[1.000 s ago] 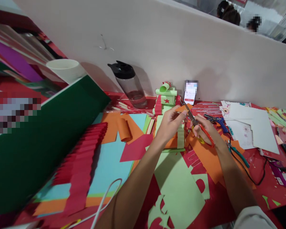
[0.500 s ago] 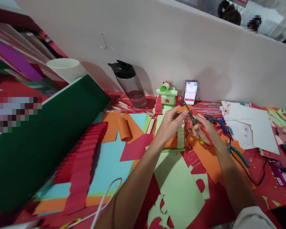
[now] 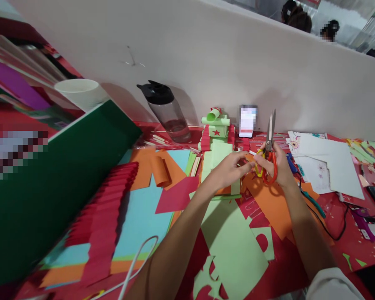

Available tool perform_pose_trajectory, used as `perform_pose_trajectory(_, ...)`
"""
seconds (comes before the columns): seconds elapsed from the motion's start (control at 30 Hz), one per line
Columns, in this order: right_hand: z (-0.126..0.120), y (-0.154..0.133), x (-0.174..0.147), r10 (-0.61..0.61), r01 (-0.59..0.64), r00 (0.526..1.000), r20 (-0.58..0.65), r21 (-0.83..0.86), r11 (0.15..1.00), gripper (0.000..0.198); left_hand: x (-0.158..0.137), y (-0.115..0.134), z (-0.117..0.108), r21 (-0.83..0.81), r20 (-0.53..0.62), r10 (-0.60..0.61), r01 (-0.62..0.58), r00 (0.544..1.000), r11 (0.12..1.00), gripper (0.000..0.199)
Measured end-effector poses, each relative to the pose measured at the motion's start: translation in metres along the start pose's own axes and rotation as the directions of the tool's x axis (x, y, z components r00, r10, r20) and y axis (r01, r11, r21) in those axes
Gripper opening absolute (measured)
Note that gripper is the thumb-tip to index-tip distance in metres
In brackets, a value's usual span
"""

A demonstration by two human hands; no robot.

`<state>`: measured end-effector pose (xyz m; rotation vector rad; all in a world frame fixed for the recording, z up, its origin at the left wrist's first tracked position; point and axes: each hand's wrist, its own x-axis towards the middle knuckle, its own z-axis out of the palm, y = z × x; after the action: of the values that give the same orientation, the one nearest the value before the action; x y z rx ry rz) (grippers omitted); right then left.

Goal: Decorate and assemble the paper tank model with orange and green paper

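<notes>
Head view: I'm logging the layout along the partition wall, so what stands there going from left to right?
White cup → clear bottle with a black lid → green paper model with a red star → phone → scissors, blades up in the right hand → white sheets.

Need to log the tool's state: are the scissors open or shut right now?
Shut. The scissors point up in the right hand, and their blades show as one closed strip with no gap.
</notes>
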<state>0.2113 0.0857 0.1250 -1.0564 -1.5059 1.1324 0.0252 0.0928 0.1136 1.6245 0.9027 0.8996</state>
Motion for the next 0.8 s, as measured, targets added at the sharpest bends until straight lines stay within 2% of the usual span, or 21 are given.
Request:
perform_pose_trajectory(0.07, -0.0016, -0.0006, 0.0012, 0.014, -0.014, 1.000, 0.015, 0.008, 1.000, 0.044, -0.0003, -0.0012, 0.0008, 0.055, 0.040, -0.002, -0.001, 0.999, 0.998, 0.023)
perform_pose_trajectory(0.17, -0.0035, -0.0007, 0.0022, 0.032, -0.032, 0.999, 0.013, 0.019, 0.999, 0.044, 0.0002, -0.0031, 0.0010, 0.083, 0.030, -0.003, 0.000, 1.000, 0.997, 0.023)
perform_pose_trajectory(0.37, -0.0064, -0.0001, 0.0026, 0.022, -0.022, 1.000, -0.020, -0.008, 1.000, 0.044, 0.0025, -0.0070, -0.0005, -0.077, -0.127, 0.026, -0.036, 0.992, 0.996, 0.020)
perform_pose_trajectory(0.63, -0.0008, 0.0035, 0.0048, -0.025, 0.024, 0.994, -0.102, -0.015, 1.000, 0.047, 0.0035, -0.0086, 0.0014, -0.130, -0.119, 0.003, -0.018, 0.993, 0.991, 0.025)
perform_pose_trajectory(0.8, -0.0038, -0.0020, 0.0034, -0.023, 0.022, 0.997, -0.070, -0.012, 1.000, 0.047, 0.0042, -0.0075, -0.0007, -0.162, -0.188, 0.016, -0.047, 0.982, 0.986, 0.025)
